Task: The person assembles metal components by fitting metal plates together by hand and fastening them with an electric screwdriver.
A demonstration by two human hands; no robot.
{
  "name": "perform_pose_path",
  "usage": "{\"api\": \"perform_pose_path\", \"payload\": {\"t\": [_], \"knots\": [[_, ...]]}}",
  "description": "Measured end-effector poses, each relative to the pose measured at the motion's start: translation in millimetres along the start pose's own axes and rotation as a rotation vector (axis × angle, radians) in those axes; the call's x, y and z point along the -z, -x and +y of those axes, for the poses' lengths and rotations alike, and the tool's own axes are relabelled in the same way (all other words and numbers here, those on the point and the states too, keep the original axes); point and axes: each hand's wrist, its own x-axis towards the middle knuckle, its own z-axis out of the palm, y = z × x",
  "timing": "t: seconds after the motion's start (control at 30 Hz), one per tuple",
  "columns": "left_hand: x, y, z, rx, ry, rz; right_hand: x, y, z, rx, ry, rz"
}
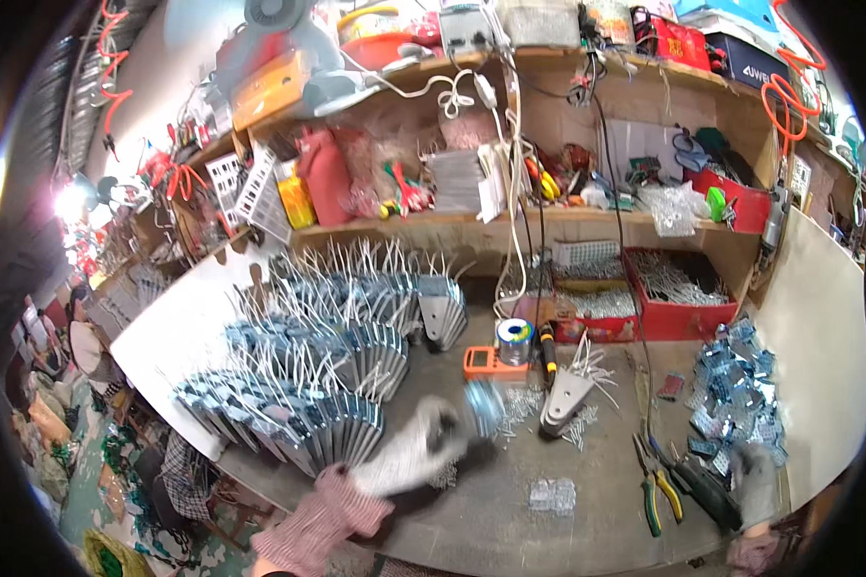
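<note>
My left hand (pixel 423 447), in a pale glove and smeared by motion, is over the middle of the bench. A blurred blue-and-silver piece (pixel 484 409) is at its fingertips and appears gripped. To its left stand rows of grey tapered metal housings (pixel 327 438) with white wires and blue pieces on top. My right hand (pixel 756 486), in a grey glove, reaches to the near edge of a pile of small blue-and-silver plates (pixel 736 389); its fingers are blurred. Beside it lie a black-handled tool (pixel 707 492) and yellow-and-green-handled pliers (pixel 659 486).
A single grey housing with white wires (pixel 568 396) lies among loose screws (pixel 520 406). Behind are an orange meter (pixel 496 363), a solder spool (pixel 515 337), a yellow-and-black screwdriver (pixel 547 354) and a red tray (pixel 683 313) of small parts. A clear plastic piece (pixel 552 495) lies in front.
</note>
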Motion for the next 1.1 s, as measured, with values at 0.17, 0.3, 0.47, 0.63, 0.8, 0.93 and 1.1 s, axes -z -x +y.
{"api": "perform_pose_path", "payload": {"t": [0.17,0.3,0.47,0.63,0.8,0.93,1.1], "knots": [[16,-150,-123,0.14,-0.24,0.815,-50,-92,30,0.044,0.42,-0.065],[-8,-185,-159,0.662,-0.43,0.65,-91,-89,96,0.15,0.516,-0.338],[4,-166,-160,0.552,-0.549,0.631,-82,-97,75,0.059,0.332,-0.273],[-37,-155,-18,-0.273,-0.397,0.453,-57,-101,36,0.097,0.173,0.12],[-119,-155,46,-0.047,-0.733,0.024,-63,-63,-118,0.365,0.006,-0.135],[-140,-170,34,0.04,-0.742,-0.021,-61,2,-186,0.599,0.226,-0.509],[-137,-165,33,0.135,-0.7,-0.036,-49,23,-183,0.431,0.077,-0.618]]}}
